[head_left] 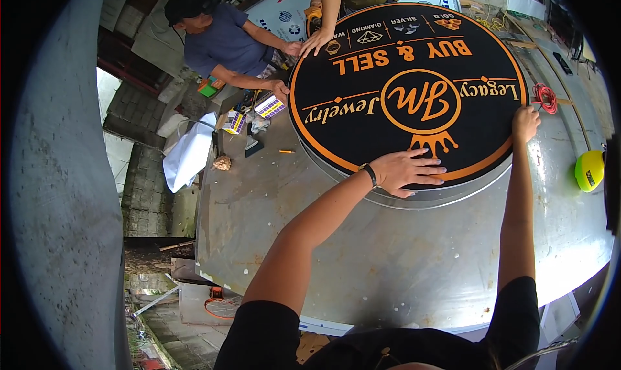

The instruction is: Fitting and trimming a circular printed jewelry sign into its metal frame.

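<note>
A large round black sign [362,92] with orange lettering and an orange border lies over a metal ring frame [414,202] on the worktable. My left hand [407,173] rests flat on the sign's near part, fingers stretched out beside the orange crown emblem. At the right edge, my right hand [525,124] has its fingers curled against the rim. Across the table, a co-worker in a dark cap has one hand [279,90] on the left edge and another [294,48] close by. A second person's hand [318,41] presses on the sign's far left part.
The grey metal table [259,208] carries a yellow-green tape measure [589,171] and a coiled red cable [544,98] on the right. Small boxes [233,122], a scraper-like tool [253,145], an orange pencil-like stick [286,151] and a white sheet [189,155] sit on the left.
</note>
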`<action>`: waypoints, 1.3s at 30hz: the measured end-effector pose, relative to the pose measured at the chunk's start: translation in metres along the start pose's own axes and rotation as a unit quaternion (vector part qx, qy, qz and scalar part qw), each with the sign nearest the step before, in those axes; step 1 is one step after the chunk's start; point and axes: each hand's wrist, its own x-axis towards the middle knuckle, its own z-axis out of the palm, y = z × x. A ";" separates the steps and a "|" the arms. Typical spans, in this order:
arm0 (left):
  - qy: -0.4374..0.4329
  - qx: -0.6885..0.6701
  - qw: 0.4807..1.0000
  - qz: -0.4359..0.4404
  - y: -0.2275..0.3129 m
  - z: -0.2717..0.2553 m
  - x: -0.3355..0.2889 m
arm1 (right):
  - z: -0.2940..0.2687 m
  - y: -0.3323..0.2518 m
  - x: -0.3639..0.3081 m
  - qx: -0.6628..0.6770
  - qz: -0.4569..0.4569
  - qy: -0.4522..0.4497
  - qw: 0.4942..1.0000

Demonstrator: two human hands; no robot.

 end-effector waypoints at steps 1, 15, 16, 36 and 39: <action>0.000 0.000 1.000 0.000 0.000 0.000 0.000 | 0.000 0.000 0.000 0.002 -0.001 -0.003 1.000; -0.017 -0.007 1.000 -0.004 0.001 -0.001 0.001 | -0.005 -0.003 -0.001 0.006 0.010 -0.007 1.000; -0.018 -0.007 1.000 -0.004 0.001 -0.001 0.001 | -0.005 -0.003 -0.002 0.009 0.010 -0.009 1.000; -0.018 0.015 1.000 -0.005 0.001 0.000 0.001 | -0.001 -0.001 -0.002 -0.002 0.001 0.021 1.000; -0.020 0.015 1.000 -0.005 0.001 -0.001 0.002 | 0.000 0.000 -0.001 -0.003 0.002 0.020 1.000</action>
